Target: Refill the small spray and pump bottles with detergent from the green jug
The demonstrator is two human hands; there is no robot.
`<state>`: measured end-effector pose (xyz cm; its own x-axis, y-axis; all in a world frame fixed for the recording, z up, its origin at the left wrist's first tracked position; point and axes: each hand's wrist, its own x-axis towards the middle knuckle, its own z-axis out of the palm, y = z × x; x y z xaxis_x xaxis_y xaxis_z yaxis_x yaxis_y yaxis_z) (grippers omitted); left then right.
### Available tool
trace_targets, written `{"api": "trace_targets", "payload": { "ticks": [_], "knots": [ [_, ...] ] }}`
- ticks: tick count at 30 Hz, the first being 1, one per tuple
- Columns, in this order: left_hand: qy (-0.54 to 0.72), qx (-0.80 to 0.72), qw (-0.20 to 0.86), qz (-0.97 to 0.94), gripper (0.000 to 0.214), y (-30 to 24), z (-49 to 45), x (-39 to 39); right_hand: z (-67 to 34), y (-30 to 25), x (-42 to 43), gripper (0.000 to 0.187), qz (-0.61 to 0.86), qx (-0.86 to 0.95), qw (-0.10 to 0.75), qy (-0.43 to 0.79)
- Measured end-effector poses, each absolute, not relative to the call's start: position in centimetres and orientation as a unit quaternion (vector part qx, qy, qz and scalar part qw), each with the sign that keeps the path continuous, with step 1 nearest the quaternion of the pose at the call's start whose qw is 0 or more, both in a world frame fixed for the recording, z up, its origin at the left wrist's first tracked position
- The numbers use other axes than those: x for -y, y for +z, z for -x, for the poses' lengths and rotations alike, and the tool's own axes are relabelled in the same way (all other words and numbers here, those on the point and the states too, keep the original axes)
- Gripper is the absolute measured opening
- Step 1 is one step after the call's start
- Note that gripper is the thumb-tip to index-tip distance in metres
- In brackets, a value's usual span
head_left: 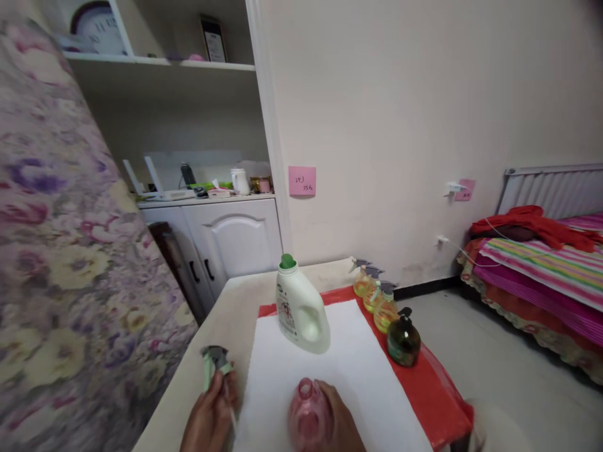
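My right hand (340, 417) is wrapped round a pink, open-necked bottle (306, 411) that stands on a white sheet (348, 370) at the near edge. My left hand (210, 417) pinches a green and grey spray nozzle (214, 364) with a thin tube, held up just left of the sheet. Behind them a white detergent jug (301, 311) with a green cap stands upright on the sheet.
Three yellow spray bottles (374, 298) and a dark round bottle (404, 340) line the red cloth (433, 389) on the right side of the table. A flowered fabric (56, 251) rises on the left. A white cabinet (221, 242) stands behind, a bed (541, 270) at right.
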<state>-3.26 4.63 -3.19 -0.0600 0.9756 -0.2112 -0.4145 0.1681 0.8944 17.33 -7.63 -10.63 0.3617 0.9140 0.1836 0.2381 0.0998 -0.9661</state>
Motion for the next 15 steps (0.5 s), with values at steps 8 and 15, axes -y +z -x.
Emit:
{"api": "trace_targets", "payload": {
  "ticks": [8, 15],
  "knots": [
    [0.664, -0.270, 0.653, -0.245, 0.032, 2.8, -1.1, 3.7, -17.9, -9.3, 8.9, 0.085, 0.563, 0.526, 0.547, 0.325],
    [0.701, -0.210, 0.581, -0.357, 0.025, 8.0, -6.5, 6.2, -17.9, -10.3, 8.9, 0.083, 0.542, 0.536, 0.559, 0.325]
  ]
}}
